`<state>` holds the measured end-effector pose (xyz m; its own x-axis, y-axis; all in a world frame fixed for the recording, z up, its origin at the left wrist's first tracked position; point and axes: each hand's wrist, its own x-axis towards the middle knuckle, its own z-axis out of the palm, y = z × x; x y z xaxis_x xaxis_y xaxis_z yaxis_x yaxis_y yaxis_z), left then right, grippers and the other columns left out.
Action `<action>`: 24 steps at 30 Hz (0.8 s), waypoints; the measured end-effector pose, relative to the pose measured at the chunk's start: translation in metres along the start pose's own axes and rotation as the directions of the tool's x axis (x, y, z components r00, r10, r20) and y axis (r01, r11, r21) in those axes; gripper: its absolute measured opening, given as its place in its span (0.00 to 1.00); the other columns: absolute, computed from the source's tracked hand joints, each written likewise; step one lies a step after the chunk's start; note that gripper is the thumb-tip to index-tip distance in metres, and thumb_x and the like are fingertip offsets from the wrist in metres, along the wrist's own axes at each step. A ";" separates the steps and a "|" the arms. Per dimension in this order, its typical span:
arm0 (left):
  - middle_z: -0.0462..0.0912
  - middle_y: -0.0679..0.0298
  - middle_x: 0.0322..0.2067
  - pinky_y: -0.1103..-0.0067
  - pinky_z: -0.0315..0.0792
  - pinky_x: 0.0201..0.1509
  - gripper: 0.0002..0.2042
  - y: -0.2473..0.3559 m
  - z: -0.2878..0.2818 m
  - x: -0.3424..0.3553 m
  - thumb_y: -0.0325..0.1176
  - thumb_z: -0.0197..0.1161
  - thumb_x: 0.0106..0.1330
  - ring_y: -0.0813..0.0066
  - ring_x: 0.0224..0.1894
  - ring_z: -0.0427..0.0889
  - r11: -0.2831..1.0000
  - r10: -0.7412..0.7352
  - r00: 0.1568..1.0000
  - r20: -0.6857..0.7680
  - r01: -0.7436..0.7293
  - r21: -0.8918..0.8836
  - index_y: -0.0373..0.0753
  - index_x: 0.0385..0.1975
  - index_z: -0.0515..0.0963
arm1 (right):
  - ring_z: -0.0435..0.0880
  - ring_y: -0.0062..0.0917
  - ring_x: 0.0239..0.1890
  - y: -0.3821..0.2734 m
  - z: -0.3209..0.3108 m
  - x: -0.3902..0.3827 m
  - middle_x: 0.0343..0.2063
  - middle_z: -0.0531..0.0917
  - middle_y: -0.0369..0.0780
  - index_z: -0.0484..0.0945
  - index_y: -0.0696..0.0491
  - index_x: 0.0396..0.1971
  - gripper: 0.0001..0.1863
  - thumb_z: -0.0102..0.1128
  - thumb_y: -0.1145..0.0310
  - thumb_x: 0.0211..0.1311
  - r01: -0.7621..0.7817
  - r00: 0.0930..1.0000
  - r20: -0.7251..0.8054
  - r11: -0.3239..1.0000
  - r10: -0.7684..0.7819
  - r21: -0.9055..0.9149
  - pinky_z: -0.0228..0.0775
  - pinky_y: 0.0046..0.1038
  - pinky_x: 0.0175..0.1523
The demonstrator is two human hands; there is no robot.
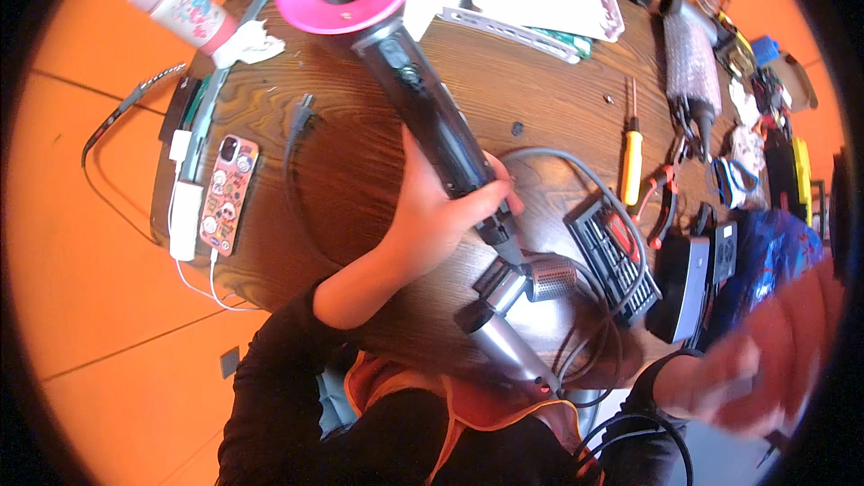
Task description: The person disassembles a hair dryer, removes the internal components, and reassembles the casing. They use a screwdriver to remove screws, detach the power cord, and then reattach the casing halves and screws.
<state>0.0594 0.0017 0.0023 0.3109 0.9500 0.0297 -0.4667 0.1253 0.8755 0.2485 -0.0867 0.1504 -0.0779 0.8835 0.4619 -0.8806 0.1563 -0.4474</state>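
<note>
Pink and dark grey, one hair dryer (409,81) lies slanted across the round wooden table (360,171), and we use it as our landmark. We count one pink ring head at its far end and one dark handle at its near end. Our left hand (441,211) is clenched around that handle, the thumb side toward us, the forearm rising from the lower edge in a black sleeve. Just below the handle's end sits one silver barrel (508,342) with one perforated filter cage (551,277) beside it (both appear to be loose pieces). One grey cable (576,162) loops to the right of the dryer. Further right we see one yellow screwdriver (632,157), one red-handled pliers (664,193) and one black bit case (612,256). Left of the dryer lies one phone (229,193) in a sticker-covered case; beyond it, near the pink head, stands one pink bottle (180,4). Our right hand (729,382) is blurred at the lower right, off the table's edge; we cannot tell whether it holds anything.
</note>
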 end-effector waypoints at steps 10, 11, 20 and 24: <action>0.72 0.58 0.29 0.72 0.75 0.34 0.41 -0.002 -0.003 0.003 0.14 0.52 0.52 0.69 0.29 0.79 0.994 -0.032 0.998 0.063 0.038 -0.101 0.49 0.57 0.32 | 0.56 0.17 0.11 0.054 -0.107 0.021 0.14 0.67 0.34 0.69 0.56 0.21 0.30 0.34 0.43 0.62 -0.151 0.838 -0.507 0.806 -0.203 -0.572 0.47 0.18 0.19; 0.72 0.58 0.29 0.72 0.75 0.35 0.39 -0.002 -0.004 0.003 0.14 0.52 0.52 0.68 0.29 0.79 0.994 -0.020 0.997 0.075 0.028 -0.106 0.48 0.56 0.34 | 0.54 0.16 0.08 0.054 -0.108 0.016 0.13 0.68 0.34 0.69 0.55 0.22 0.29 0.33 0.43 0.62 -0.158 0.836 -0.489 0.744 -0.249 -0.650 0.51 0.19 0.22; 0.71 0.55 0.29 0.67 0.74 0.36 0.37 -0.003 -0.004 0.002 0.14 0.53 0.52 0.63 0.30 0.78 0.996 -0.019 0.997 0.075 0.026 -0.086 0.49 0.55 0.39 | 0.69 0.22 0.27 0.086 -0.120 -0.004 0.23 0.70 0.37 0.67 0.58 0.41 0.16 0.50 0.61 0.61 -0.051 0.937 -0.261 0.650 -0.231 -0.759 0.66 0.31 0.45; 0.72 0.58 0.29 0.74 0.75 0.35 0.37 -0.002 -0.005 0.003 0.16 0.54 0.51 0.70 0.29 0.79 0.996 -0.047 0.997 0.066 0.051 -0.067 0.44 0.55 0.37 | 0.70 0.21 0.25 0.091 -0.121 -0.006 0.22 0.71 0.37 0.67 0.59 0.41 0.11 0.51 0.71 0.60 -0.061 0.916 -0.304 0.659 -0.261 -0.750 0.67 0.30 0.44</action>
<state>0.0573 0.0055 -0.0012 0.3862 0.9222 0.0207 -0.5047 0.1925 0.8416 0.2255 -0.0245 0.0141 0.3006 0.9029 0.3074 -0.2253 0.3804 -0.8970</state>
